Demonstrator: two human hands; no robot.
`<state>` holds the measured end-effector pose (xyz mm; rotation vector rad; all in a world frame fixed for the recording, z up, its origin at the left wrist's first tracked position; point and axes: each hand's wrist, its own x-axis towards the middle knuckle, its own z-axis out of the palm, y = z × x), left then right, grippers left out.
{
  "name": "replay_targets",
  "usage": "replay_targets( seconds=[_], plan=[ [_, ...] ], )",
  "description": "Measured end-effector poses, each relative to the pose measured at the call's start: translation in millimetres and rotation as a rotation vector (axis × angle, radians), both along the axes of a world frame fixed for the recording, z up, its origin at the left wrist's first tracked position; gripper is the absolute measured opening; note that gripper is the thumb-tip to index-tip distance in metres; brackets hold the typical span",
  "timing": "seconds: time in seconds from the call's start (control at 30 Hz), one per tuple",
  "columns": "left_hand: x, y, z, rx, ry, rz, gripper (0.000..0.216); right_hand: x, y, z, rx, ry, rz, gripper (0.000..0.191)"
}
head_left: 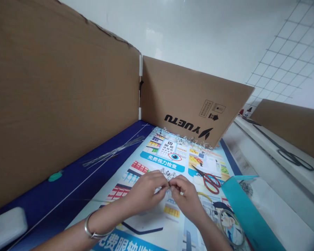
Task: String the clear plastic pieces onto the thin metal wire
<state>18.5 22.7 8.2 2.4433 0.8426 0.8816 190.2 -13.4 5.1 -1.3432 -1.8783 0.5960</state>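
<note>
My left hand (149, 188) and my right hand (184, 195) meet above the printed sheet (146, 223), thumbs and fingertips pinched close together. What lies between the fingertips is too small and hidden to make out, though it may be thin and wiry. Just beyond the fingers is a small cluster of clear, glinting wiry pieces (167, 173). To the right of my right hand lie scissors (211, 183) with red handles and dark blades. A silver bangle (87, 226) circles my left wrist, and another round bangle (243, 237) is at my right forearm.
Cardboard panels (68, 87) stand at the left and back (183, 94). Glinting wiry pieces (191, 140) line the back panel's foot. Long thin strands (115, 151) lie at left, near a white object (7, 226). At right is a teal-edged bag (251, 212) containing coiled wire.
</note>
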Motion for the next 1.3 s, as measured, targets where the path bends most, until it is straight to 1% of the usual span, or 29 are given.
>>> replay_targets(
  seconds=[0.1, 0.2, 0.3, 0.4, 0.53, 0.67, 0.7, 0.77, 0.83, 0.87, 0.9, 0.93, 0.97, 1.07, 1.17, 1.23, 1.3],
  plan=[
    [-2, -3, 4.2, 0.090, 0.175, 0.007, 0.015, -2, -2, 5.8, -0.154, 0.062, 0.077, 0.020],
    [-5, -4, 10.0, 0.063, 0.267, 0.029, 0.016, -6, -6, 9.8, -0.228, 0.083, 0.155, 0.019],
    [-7, -4, 13.5, -0.035, 0.283, 0.036, 0.018, -10, -9, 8.5, -0.181, -0.003, 0.124, 0.013],
    [-8, -4, 14.0, -0.135, 0.254, 0.041, 0.019, -9, -9, 5.3, -0.093, -0.092, 0.085, 0.015],
    [-7, -3, 13.7, -0.199, 0.221, 0.043, 0.019, -3, -10, 7.6, -0.035, -0.074, 0.091, 0.014],
    [-7, 1, 16.4, -0.268, 0.158, -0.053, 0.018, 1, -10, 17.5, -0.056, -0.092, 0.090, 0.015],
    [-9, 3, 16.9, -0.270, 0.132, -0.072, 0.018, 3, -8, 19.1, -0.071, -0.111, 0.064, 0.015],
    [-14, 12, 15.7, -0.252, 0.084, -0.076, 0.018, 11, -2, 19.1, -0.092, -0.125, -0.034, 0.016],
    [-22, 27, 10.2, -0.204, 0.061, -0.025, 0.014, 24, 6, 14.7, -0.108, -0.087, -0.165, 0.013],
    [-26, 35, 5.5, -0.184, 0.064, 0.002, 0.012, 32, 11, 11.4, -0.138, -0.046, -0.200, 0.011],
    [-31, 43, -0.2, -0.179, 0.080, 0.005, 0.018, 40, 16, 7.9, -0.194, 0.013, -0.223, 0.010],
    [-35, 50, -7.0, -0.193, 0.090, 0.009, 0.026, 48, 20, 4.4, -0.255, 0.079, -0.211, 0.009],
    [-38, 57, -14.4, -0.217, 0.102, 0.000, 0.033, 55, 23, 1.3, -0.326, 0.134, -0.164, 0.010],
    [-40, 69, -37.5, -0.328, 0.129, -0.086, 0.043, 67, 28, -4.5, -0.409, 0.181, -0.094, 0.013],
    [-33, 71, -55.2, -0.414, 0.079, -0.047, 0.037, 67, 29, -6.5, -0.461, 0.210, -0.040, 0.018],
    [-28, 70, -61.6, -0.424, 0.065, -0.027, 0.030, 65, 28, -7.4, -0.484, 0.229, -0.010, 0.020],
    [-25, 69, -64.1, -0.440, 0.045, -0.035, 0.025, 63, 28, -8.5, -0.493, 0.252, 0.026, 0.021]
  ],
)
